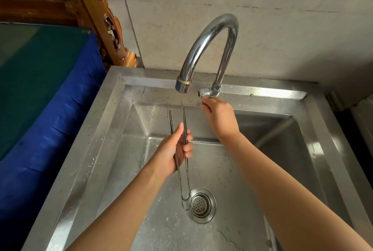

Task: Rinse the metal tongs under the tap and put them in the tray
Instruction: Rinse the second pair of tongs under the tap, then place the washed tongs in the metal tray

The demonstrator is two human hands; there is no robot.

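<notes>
Long thin metal tongs [184,180] hang over the steel sink [113,97], their two tips pointing up toward the tap spout [183,86] and their bent end low near the drain. My left hand [174,149] grips them around the middle. My right hand [219,118] reaches to the back of the sink, fingers closed on the tap handle [203,93] at the base of the curved chrome tap [212,34]. No water runs from the spout. No tray is in view.
The round drain strainer [200,205] sits in the basin floor. A table with a blue and green cover [40,89] stands to the left of the sink. Carved wooden furniture [96,14] is behind it, and a bare wall [262,18] backs the sink.
</notes>
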